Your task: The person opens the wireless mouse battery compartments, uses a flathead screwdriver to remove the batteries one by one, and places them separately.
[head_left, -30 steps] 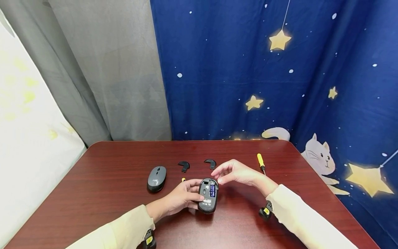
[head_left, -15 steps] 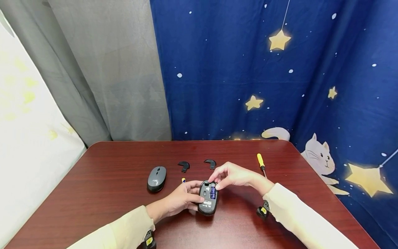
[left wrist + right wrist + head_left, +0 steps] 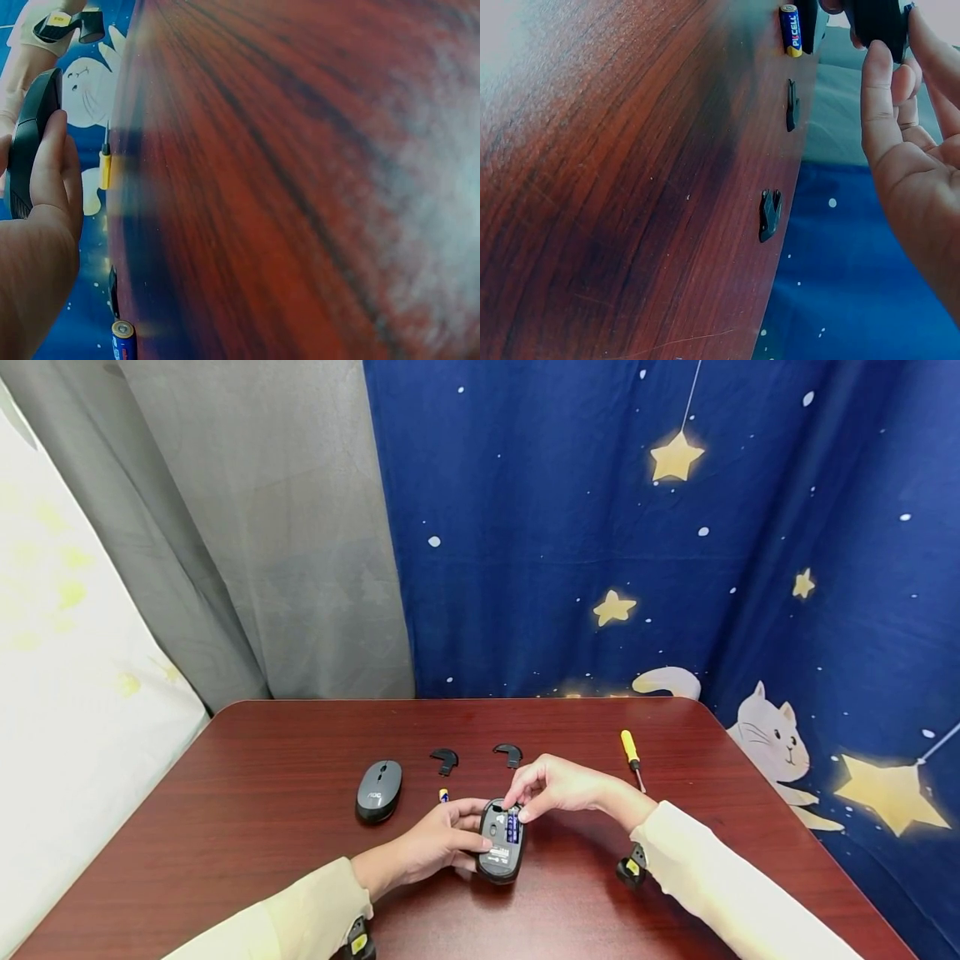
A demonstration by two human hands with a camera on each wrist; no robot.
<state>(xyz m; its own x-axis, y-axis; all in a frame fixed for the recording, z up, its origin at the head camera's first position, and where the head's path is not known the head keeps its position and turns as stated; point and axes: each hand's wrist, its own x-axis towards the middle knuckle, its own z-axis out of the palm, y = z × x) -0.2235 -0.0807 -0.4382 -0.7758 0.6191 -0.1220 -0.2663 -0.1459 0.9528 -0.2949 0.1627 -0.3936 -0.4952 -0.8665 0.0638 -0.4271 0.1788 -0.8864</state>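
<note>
My left hand [image 3: 431,842] grips a dark computer mouse [image 3: 500,863], its underside turned up and its battery compartment uncovered. A blue battery [image 3: 513,828] lies in the compartment. At the mouse's far end my right hand [image 3: 566,783] pinches the edge, thumb close by the battery's end and index finger on the rim. In the right wrist view, the right hand's [image 3: 922,161] index fingertip presses against the dark mouse [image 3: 877,22]. Beyond the left hand, a second battery [image 3: 790,31], blue and yellow, stands on the table.
A second mouse [image 3: 378,792] sits right side up at the left. Two black battery covers, a left one [image 3: 446,761] and a right one [image 3: 509,753], lie farther back. A yellow-handled screwdriver [image 3: 629,748] is at the right on the brown table [image 3: 300,735].
My right hand has come left and down from beside the mouse onto its far end. The mouse has dipped slightly toward me in my left hand.
</note>
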